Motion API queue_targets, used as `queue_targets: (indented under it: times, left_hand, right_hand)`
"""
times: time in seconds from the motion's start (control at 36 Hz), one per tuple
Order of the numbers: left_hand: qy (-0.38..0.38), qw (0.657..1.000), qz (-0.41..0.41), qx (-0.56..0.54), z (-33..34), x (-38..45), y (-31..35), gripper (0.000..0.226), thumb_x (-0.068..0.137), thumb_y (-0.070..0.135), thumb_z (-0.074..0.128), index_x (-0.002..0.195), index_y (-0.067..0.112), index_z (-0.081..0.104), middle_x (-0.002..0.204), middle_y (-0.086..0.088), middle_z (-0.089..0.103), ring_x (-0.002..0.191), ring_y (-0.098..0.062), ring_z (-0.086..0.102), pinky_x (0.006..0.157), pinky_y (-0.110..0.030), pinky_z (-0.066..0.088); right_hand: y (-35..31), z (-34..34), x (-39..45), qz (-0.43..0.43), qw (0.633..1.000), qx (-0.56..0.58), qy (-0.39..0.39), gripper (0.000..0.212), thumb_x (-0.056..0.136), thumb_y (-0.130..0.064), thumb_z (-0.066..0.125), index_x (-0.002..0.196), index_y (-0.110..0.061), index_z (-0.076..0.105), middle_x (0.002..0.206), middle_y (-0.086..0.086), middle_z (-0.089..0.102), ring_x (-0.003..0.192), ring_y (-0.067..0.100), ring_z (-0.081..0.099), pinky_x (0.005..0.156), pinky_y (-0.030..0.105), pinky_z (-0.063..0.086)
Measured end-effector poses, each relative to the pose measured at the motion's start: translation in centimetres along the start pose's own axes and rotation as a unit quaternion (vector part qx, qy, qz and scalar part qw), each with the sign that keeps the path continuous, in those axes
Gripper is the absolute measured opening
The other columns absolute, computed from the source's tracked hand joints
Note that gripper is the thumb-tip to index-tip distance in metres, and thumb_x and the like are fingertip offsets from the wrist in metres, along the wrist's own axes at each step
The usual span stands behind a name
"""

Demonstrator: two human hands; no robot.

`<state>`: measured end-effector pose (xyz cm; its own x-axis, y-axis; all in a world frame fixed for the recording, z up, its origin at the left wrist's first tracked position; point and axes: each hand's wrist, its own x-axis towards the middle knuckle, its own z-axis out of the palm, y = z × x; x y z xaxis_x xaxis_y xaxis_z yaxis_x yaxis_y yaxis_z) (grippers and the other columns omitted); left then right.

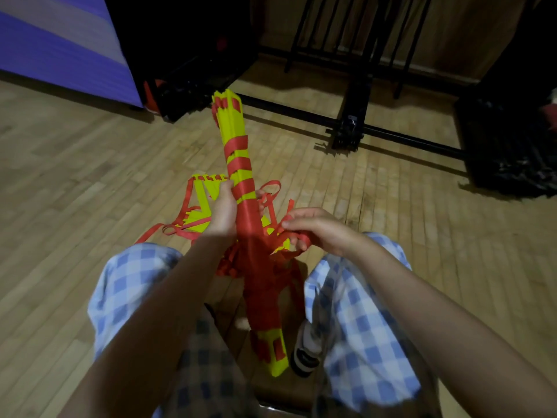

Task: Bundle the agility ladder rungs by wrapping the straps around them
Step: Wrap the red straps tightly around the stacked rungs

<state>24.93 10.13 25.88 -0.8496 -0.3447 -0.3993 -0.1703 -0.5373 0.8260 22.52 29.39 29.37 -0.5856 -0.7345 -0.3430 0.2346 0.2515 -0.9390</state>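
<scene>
Wooden floorboards [90, 164] are stretching across a dim room, with a purple mat [54, 46] standing at the far left and a black metal rack [355, 95] sitting along the far wall on the right. Dark bags are lying beside it, too shadowed to make out.

From the head camera, a person in blue checked trousers [361, 312] is sitting with knees apart, one striped shoe [307, 351] showing between them. The bundle of yellow rungs [233, 122] is standing tilted between the knees, its far end leaning away and its near end pointing down by the shoe. Red strap [241, 173] is spiralling around the upper half in separate bands with yellow showing between; lower down the wraps are covering the rungs almost fully. More yellow rungs [208, 194] with loose red loops are lying on the floor just left of the bundle.

The left hand [223, 209] is gripping the bundle at its middle, fingers curled around it. The right hand [313, 230] is pinching loose red strap just right of the bundle.
</scene>
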Motion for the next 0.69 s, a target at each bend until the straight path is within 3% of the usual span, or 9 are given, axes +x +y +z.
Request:
queue_targets:
  times: [0.14, 0.25, 0.33, 0.39, 0.47, 0.53, 0.61, 0.64, 0.69]
  left_hand:
    - [-0.011, 0.999, 0.020, -0.031, 0.1, -0.6, -0.5, 0.044, 0.104, 0.037, 0.037, 0.133, 0.005, 0.045, 0.073, -0.007, 0.070, 0.057, -0.015, 0.067, 0.054, -0.025, 0.055]
    - [-0.025, 1.000, -0.002, -0.018, 0.1, -0.9, 0.0, 0.036, 0.101, 0.040, 0.044, 0.100, 0.007, 0.059, 0.070, -0.003, 0.070, 0.062, -0.015, 0.068, 0.062, -0.028, 0.054]
    - [-0.005, 1.000, -0.012, -0.022, -0.3, -1.1, 0.3, 0.034, 0.093, 0.041, 0.061, 0.099, 0.008, 0.061, 0.094, -0.016, 0.068, 0.095, -0.031, 0.067, 0.091, -0.045, 0.054]
    - [-0.009, 1.000, -0.017, -0.019, -0.8, -1.0, 0.4, 0.054, 0.077, 0.043, 0.077, 0.110, 0.004, 0.062, 0.120, -0.027, 0.062, 0.115, -0.039, 0.060, 0.102, -0.057, 0.044]
    - [0.047, 0.998, 0.000, 0.044, -0.8, -1.2, 0.2, 0.083, 0.058, 0.051, 0.082, 0.125, 0.006, 0.060, 0.123, -0.020, 0.064, 0.108, -0.035, 0.066, 0.096, -0.055, 0.050]
    - [0.097, 0.984, 0.027, 0.150, -1.4, -0.5, -0.3, 0.097, 0.050, 0.070, 0.074, 0.129, 0.015, 0.059, 0.129, -0.012, 0.062, 0.112, -0.030, 0.064, 0.097, -0.049, 0.051]
    - [0.120, 0.955, 0.018, 0.270, -3.6, 2.6, -2.1, 0.116, 0.047, 0.096, 0.049, 0.135, 0.020, 0.056, 0.147, -0.009, 0.046, 0.130, -0.029, 0.049, 0.109, -0.049, 0.039]
    - [0.118, 0.957, 0.004, 0.265, -3.5, 2.4, -1.8, 0.108, 0.053, 0.094, 0.045, 0.131, 0.021, 0.059, 0.145, -0.009, 0.048, 0.130, -0.029, 0.050, 0.109, -0.050, 0.038]
    - [0.109, 0.973, -0.001, 0.205, -2.1, 0.2, -0.2, 0.062, 0.080, 0.072, 0.041, 0.105, 0.021, 0.067, 0.120, -0.012, 0.065, 0.108, -0.026, 0.063, 0.100, -0.043, 0.048]
  right_hand:
    - [0.1, 0.9, 0.4, -0.003, 0.999, -0.013, 0.042, 0.017, 0.092, -0.013, 0.061, 0.076, -0.011, 0.056, 0.044, -0.003, 0.051, 0.036, 0.008, 0.042, 0.043, 0.020, 0.034]
    - [-0.2, 0.9, 0.5, -0.014, 0.998, 0.053, 0.042, 0.022, 0.093, -0.011, 0.059, 0.071, -0.013, 0.062, 0.054, 0.003, 0.056, 0.042, 0.012, 0.050, 0.049, 0.022, 0.041]
    - [-0.4, 1.0, 0.4, -0.019, 0.995, 0.094, 0.006, 0.027, 0.096, -0.011, 0.051, 0.072, -0.007, 0.063, 0.066, 0.008, 0.061, 0.054, 0.018, 0.057, 0.057, 0.023, 0.049]
    - [-0.4, 1.2, 0.2, -0.011, 0.994, 0.109, -0.016, 0.027, 0.096, -0.010, 0.048, 0.074, -0.004, 0.063, 0.069, 0.010, 0.065, 0.061, 0.019, 0.063, 0.062, 0.024, 0.050]
    - [-0.3, 1.2, 0.3, -0.010, 0.994, 0.099, -0.037, 0.020, 0.088, -0.010, 0.055, 0.071, -0.008, 0.065, 0.071, 0.010, 0.067, 0.068, 0.021, 0.066, 0.062, 0.027, 0.039]
    - [-0.2, 1.2, 0.4, -0.009, 0.995, 0.083, -0.051, 0.014, 0.091, -0.005, 0.052, 0.079, -0.004, 0.059, 0.073, 0.010, 0.068, 0.068, 0.019, 0.067, 0.061, 0.024, 0.042]
    - [-0.2, 1.2, 0.3, -0.003, 0.996, 0.068, -0.049, 0.021, 0.094, 0.001, 0.047, 0.077, -0.006, 0.057, 0.074, 0.009, 0.067, 0.063, 0.017, 0.065, 0.060, 0.022, 0.049]
    - [-0.3, 1.3, 0.2, -0.001, 0.997, 0.068, -0.044, 0.022, 0.094, 0.001, 0.047, 0.077, -0.006, 0.057, 0.074, 0.009, 0.067, 0.060, 0.017, 0.064, 0.060, 0.023, 0.050]
    - [-0.4, 1.4, 0.2, 0.000, 0.997, 0.066, -0.029, 0.020, 0.095, 0.000, 0.047, 0.079, -0.006, 0.057, 0.073, 0.009, 0.066, 0.056, 0.015, 0.061, 0.059, 0.023, 0.050]
